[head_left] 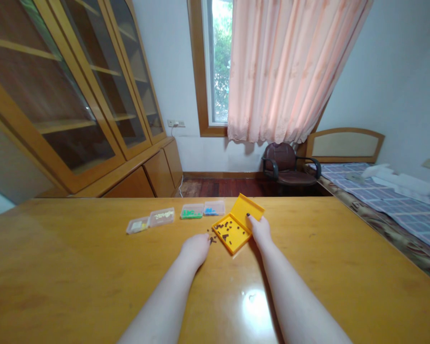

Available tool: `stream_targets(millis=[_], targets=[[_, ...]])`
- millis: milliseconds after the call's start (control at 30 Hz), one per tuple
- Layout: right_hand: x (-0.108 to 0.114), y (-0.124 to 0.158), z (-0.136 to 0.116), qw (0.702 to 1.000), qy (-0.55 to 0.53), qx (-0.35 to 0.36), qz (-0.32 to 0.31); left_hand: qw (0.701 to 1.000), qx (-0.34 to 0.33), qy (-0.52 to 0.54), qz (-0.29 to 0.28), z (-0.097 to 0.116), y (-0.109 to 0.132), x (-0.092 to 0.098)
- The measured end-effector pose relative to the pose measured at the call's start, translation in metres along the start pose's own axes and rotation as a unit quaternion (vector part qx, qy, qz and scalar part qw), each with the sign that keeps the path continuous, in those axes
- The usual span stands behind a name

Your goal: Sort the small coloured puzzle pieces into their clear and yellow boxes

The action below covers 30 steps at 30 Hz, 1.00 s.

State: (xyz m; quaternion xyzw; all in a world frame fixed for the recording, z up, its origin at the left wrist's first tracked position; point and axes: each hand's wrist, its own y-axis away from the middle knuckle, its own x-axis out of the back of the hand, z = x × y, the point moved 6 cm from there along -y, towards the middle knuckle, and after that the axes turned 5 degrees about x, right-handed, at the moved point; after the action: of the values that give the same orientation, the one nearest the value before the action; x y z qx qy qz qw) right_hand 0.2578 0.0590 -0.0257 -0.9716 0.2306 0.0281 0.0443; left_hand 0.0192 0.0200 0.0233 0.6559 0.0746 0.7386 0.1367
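I'm resting the left hand (196, 249), pinched or parted I cannot tell, just left of loose dark pieces (213, 240); beyond them, rightward, the open yellow box (237, 240) is lying cornerwise, my right hand (261, 231) clamping its lid (244, 207).

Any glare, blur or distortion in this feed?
All in the head view: glare on the tabletop between the forearms; window burnt out near its top; cabinet leaning, likely lens distortion; dark pieces beside the left hand too soft to make out clearly.
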Motion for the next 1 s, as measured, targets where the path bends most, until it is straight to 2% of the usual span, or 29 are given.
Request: stream_targets(millis=[133, 367, 567, 633, 1000], targets=[[-0.001, 0.000, 0.000, 1.000, 0.000, -0.002, -0.006, 1.000, -0.011, 0.000, 0.010, 0.003, -0.001, 0.001], [0.001, -0.001, 0.002, 1.000, 0.005, -0.007, -0.001, 1.000, 0.011, 0.003, 0.012, 0.002, -0.001, 0.002], [0.002, -0.001, 0.000, 1.000, 0.016, -0.008, 0.004, 0.995, 0.044, -0.001, 0.086, -0.004, -0.001, 0.006], [0.002, 0.000, -0.001, 1.000, 0.013, -0.009, 0.004, 0.994, 0.051, -0.016, 0.092, -0.003, -0.002, 0.004], [0.003, 0.000, 0.000, 1.000, 0.012, -0.012, 0.014, 0.994, 0.020, -0.041, 0.104, 0.010, -0.008, 0.001]])
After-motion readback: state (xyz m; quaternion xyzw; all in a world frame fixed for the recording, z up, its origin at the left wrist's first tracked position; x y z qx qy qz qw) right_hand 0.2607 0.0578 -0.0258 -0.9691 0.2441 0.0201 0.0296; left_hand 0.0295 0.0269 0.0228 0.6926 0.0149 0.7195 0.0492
